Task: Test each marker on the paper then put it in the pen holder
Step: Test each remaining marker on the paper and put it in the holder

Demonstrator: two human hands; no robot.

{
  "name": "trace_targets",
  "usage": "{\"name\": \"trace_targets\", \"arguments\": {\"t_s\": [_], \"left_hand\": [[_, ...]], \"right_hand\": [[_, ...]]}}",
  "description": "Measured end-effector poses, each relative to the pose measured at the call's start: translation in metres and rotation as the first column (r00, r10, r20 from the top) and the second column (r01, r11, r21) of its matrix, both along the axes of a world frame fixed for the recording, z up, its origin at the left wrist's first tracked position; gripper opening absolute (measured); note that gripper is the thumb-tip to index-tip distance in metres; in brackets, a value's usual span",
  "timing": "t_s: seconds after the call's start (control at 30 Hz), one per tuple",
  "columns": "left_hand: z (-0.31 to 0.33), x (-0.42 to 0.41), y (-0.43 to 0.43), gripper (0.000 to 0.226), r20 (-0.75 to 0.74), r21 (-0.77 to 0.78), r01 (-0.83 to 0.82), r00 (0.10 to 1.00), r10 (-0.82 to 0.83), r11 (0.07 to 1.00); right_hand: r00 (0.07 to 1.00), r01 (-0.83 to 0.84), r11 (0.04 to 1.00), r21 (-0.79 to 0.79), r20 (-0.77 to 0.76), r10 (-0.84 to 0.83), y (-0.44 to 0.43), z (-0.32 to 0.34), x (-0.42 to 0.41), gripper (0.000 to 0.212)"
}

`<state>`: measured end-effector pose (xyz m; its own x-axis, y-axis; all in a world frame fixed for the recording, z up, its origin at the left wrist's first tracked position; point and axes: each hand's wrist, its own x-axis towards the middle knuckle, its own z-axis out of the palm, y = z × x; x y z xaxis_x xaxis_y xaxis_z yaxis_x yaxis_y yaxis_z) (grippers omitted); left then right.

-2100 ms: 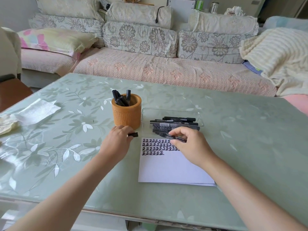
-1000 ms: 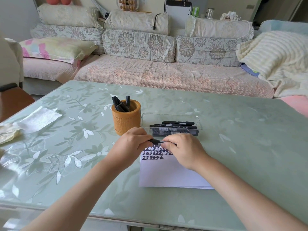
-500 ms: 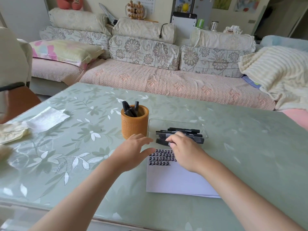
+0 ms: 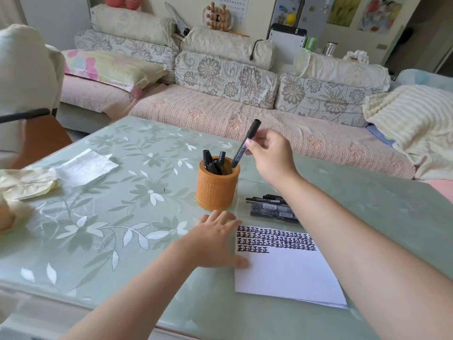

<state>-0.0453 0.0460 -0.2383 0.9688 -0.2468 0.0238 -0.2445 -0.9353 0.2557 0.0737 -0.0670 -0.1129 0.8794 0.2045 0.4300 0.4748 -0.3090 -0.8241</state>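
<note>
My right hand (image 4: 268, 157) pinches a capped black marker (image 4: 245, 143) and holds it tilted, its lower end just over the right rim of the orange pen holder (image 4: 216, 191). Several black markers stand inside the holder. My left hand (image 4: 212, 239) lies flat with spread fingers on the table, its thumb touching the left edge of the white paper (image 4: 286, 268). The paper carries rows of black test marks along its top. More black markers (image 4: 270, 208) lie in a clear tray (image 4: 247, 186) right of the holder, partly hidden by my right forearm.
A white tissue (image 4: 85, 165) and crumpled cream paper (image 4: 24, 182) lie at the table's left side. The green floral table (image 4: 110, 217) runs to a near edge at the bottom. A sofa with cushions stands behind; a chair is at the far left.
My hands capped the marker over the paper. My right hand then lifted it up to the pen holder's rim, while my left hand opened and settled flat beside the paper.
</note>
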Motion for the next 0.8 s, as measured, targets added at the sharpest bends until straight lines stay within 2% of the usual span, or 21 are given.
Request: {"name": "trace_targets", "arguments": {"t_s": [0.07,0.13,0.23,0.3,0.4,0.57,0.8], "left_hand": [[0.000,0.000,0.001,0.100,-0.012,0.007,0.008,1.000,-0.008,1.000],[0.001,0.000,0.001,0.100,-0.025,0.002,0.011,1.000,-0.011,1.000],[0.002,0.000,0.000,0.098,-0.031,-0.005,0.010,0.999,-0.010,1.000],[0.002,0.000,0.000,0.098,-0.027,-0.002,0.008,1.000,-0.009,1.000],[0.001,0.000,-0.001,0.097,-0.010,-0.001,0.002,1.000,-0.002,1.000],[0.001,0.002,-0.003,0.093,0.038,-0.006,-0.006,0.999,0.007,1.000],[-0.004,0.007,-0.012,0.087,0.095,-0.019,-0.014,0.995,0.015,1.000]], "right_hand": [[1.000,-0.004,0.998,-0.063,0.006,0.004,0.014,-0.001,0.006,0.006],[1.000,0.003,0.976,-0.219,0.012,0.000,0.023,-0.007,0.011,0.008],[1.000,0.011,0.853,-0.522,0.008,-0.009,0.026,-0.019,0.013,0.008],[1.000,-0.003,0.770,-0.638,0.007,0.010,0.027,-0.026,0.014,0.008],[0.998,-0.064,0.734,-0.676,-0.024,0.066,0.025,-0.028,0.017,0.018],[0.998,-0.069,0.756,-0.651,-0.043,0.055,-0.009,-0.028,0.018,0.036],[0.994,-0.096,0.538,-0.838,-0.109,0.008,-0.078,-0.050,0.012,0.033]]}}
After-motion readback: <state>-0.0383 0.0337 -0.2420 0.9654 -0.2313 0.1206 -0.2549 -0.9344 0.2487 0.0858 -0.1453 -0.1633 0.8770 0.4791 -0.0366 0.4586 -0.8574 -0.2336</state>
